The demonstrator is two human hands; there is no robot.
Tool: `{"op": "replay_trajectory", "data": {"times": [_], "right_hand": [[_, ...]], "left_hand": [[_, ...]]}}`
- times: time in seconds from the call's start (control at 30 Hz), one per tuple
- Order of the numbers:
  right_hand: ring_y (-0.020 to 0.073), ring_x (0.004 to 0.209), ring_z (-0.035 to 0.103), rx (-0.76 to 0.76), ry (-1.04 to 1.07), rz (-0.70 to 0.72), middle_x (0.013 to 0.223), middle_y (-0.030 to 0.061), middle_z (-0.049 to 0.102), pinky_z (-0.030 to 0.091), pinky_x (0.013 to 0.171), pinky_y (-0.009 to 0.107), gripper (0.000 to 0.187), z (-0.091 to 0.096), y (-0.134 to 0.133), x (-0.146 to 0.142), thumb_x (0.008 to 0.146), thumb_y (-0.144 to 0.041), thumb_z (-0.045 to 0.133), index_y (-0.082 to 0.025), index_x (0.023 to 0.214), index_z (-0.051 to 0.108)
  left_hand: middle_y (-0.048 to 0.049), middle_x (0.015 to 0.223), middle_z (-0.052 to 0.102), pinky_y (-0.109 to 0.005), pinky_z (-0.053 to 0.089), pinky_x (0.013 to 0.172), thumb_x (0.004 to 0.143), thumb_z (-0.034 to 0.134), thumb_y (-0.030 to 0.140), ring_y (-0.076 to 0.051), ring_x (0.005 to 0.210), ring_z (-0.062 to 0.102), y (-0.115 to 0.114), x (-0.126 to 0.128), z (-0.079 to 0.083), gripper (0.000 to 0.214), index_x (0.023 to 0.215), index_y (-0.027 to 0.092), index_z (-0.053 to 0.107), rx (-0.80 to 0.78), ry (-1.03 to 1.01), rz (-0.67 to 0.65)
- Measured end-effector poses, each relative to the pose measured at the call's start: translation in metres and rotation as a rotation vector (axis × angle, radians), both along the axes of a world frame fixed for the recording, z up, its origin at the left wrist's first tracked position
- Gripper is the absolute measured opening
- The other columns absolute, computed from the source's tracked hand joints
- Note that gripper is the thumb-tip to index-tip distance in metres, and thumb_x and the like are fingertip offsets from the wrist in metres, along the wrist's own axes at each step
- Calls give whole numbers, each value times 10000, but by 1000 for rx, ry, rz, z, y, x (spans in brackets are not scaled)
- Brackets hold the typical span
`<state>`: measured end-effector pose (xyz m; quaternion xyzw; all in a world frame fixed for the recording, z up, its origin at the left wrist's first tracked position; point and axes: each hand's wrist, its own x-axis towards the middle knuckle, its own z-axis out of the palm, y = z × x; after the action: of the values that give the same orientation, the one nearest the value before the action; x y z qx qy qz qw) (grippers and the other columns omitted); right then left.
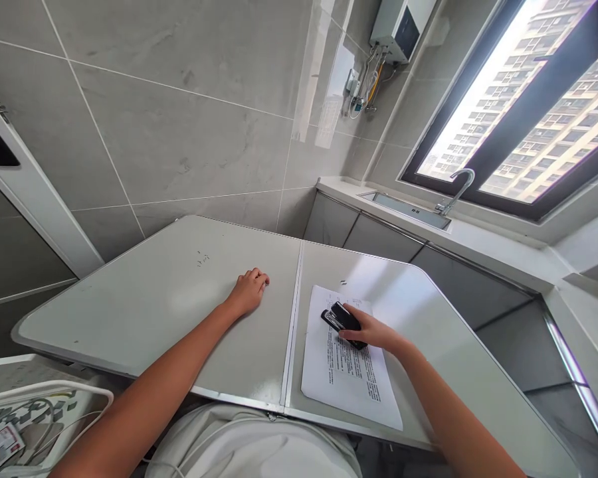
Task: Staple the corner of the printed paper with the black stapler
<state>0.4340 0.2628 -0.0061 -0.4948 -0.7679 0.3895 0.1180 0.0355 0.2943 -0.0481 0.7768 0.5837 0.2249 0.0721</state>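
Note:
My right hand (373, 330) is closed around a black stapler (339, 320), its metal jaw pointing to the upper left over a printed sheet of paper (346, 372) that lies on the right half of a pale grey folding table (179, 292). My left hand (249, 290) rests on the left half of the table, near the centre seam, with its fingers curled under and nothing visible in them.
A tiny staple (343, 283) lies beyond the paper. Behind the table runs a white counter with a sink (403, 209) and tap (458, 189) under a window. A water heater (401, 26) hangs on the tiled wall. A white frame with cables (30, 418) stands lower left.

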Motion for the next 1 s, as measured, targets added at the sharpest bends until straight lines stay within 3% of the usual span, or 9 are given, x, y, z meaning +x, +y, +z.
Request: {"op": "replay_trajectory", "data": {"times": [0.1,0.2,0.27,0.37,0.6,0.7,0.8,0.9,1.0], "right_hand": [[248,965,639,-49,117,25,1090,81,696,513,794,341,501,7,23,21,820,-621,703,-219,1110,632],[199,754,597,168,114,-349,825,53,663,447,662,304,433,-4,54,51,890,-639,549,-211,836,582],[183,655,530,355,-113,-634,666,33,591,374,622,298,385,-21,71,72,869,-547,554,-221,671,502],[175,630,489,480,-299,-733,624,15,565,316,608,292,298,-46,86,96,838,-413,548,-229,623,452],[178,641,489,540,-455,-618,685,27,592,287,588,287,232,-63,88,98,888,-325,491,-228,677,486],[200,718,543,676,-540,-591,778,64,628,340,640,299,216,-58,82,80,923,-285,467,-218,728,532],[229,848,596,851,-430,-527,849,86,654,432,781,336,286,-54,75,50,994,-338,433,-213,788,588],[256,1081,617,844,-263,-369,1142,125,684,472,954,378,363,-57,72,14,1029,-476,428,-214,986,675],[308,1396,474,714,-305,-145,1525,144,505,385,1146,468,509,-66,74,-15,1007,-583,467,-228,1343,610]], "left_hand": [[-81,1154,605,-425,434,950,1001,383,138,-245,1075,595,2,-3,-1,301,1078,232,658,-4,-27,-2],[-73,1139,608,-413,435,935,993,382,122,-242,1062,598,4,-5,-3,314,1072,237,664,-9,-47,5],[-68,1133,609,-407,433,931,988,378,109,-237,1054,602,6,-6,-3,327,1068,240,666,-13,-52,6],[-64,1122,613,-396,431,927,984,379,102,-229,1040,606,7,-6,-3,333,1055,241,673,-14,-48,8],[-61,1103,625,-389,423,919,966,410,94,-240,1043,594,8,-6,-3,316,1037,245,679,-14,-21,27],[-63,1112,625,-392,419,925,961,393,83,-237,1051,591,8,-6,-2,333,1041,241,675,-21,-22,27],[-66,1111,624,-398,425,924,953,387,79,-239,1041,592,8,-6,-2,344,1043,239,678,-25,-30,32],[-66,1107,622,-404,429,939,945,392,78,-241,1048,592,7,-6,-1,345,1041,240,681,-31,-48,38],[-71,1117,623,-404,426,952,943,391,74,-239,1067,584,6,-6,0,346,1044,235,680,-42,-68,42]]}}
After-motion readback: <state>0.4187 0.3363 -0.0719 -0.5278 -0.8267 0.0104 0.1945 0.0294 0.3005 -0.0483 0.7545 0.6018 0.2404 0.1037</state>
